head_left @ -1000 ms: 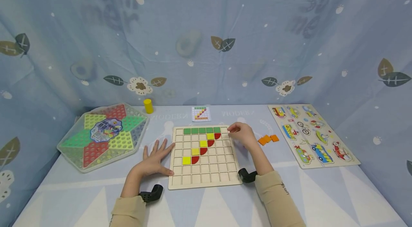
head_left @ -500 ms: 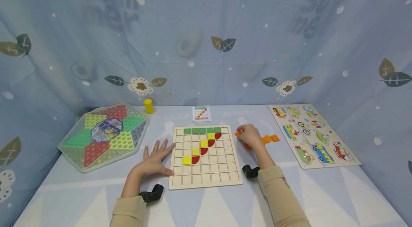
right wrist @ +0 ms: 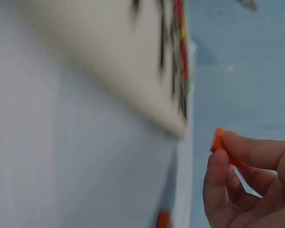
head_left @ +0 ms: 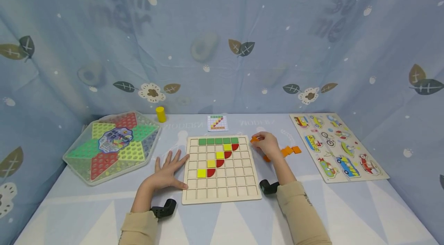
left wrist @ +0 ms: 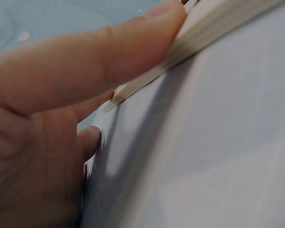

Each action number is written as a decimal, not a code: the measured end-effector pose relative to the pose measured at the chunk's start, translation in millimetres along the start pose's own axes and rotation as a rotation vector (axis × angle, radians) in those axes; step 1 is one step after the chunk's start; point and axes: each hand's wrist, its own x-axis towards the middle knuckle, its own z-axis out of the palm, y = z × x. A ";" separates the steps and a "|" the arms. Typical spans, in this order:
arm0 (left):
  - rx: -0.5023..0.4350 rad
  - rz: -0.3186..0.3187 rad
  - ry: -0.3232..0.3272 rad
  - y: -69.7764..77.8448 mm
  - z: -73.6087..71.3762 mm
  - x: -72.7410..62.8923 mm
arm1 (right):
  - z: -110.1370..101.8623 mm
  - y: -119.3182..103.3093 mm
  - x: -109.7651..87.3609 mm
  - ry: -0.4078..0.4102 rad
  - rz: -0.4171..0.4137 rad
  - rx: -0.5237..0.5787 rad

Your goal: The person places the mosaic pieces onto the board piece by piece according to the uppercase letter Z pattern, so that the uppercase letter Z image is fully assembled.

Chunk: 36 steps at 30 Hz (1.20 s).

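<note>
My left hand (head_left: 166, 175) lies with fingers spread at the left edge of a pale wooden grid board (head_left: 236, 189). In the left wrist view the thumb (left wrist: 133, 50) presses on the board's side edge. The right hand (head_left: 268, 145) pinches a small orange tile (right wrist: 218, 139) between thumb and fingertips, just beyond the board's upper right corner. On the board sit a row of green square tiles (head_left: 218, 141) and a diagonal of yellow square tiles (head_left: 201, 173) paired with red quarter-round tiles (head_left: 211, 173).
Several loose orange tiles (head_left: 296, 149) lie right of the board, partly behind my right hand. A pattern card (head_left: 217, 123) and yellow cylinder (head_left: 161, 114) stand behind. A star-patterned game box (head_left: 130, 137) is at left, a vehicle puzzle board (head_left: 333, 173) at right.
My right hand has moved right, off the board's upper right corner, then slightly back toward it. An orange tile now shows at its fingertips. The left hand has stayed in place.
</note>
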 end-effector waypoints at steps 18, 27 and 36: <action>0.000 0.001 -0.006 0.9 -0.8 -0.1 | 80.1 -59.1 -57.3 -0.394 -0.157 0.148; -0.019 0.033 -0.011 -2.6 -0.8 -0.3 | 120.4 -74.5 -83.7 -0.496 -0.260 -0.091; -0.093 0.045 -0.034 -6.5 -3.4 -2.0 | 131.5 -79.7 -89.2 -0.449 -0.382 -0.294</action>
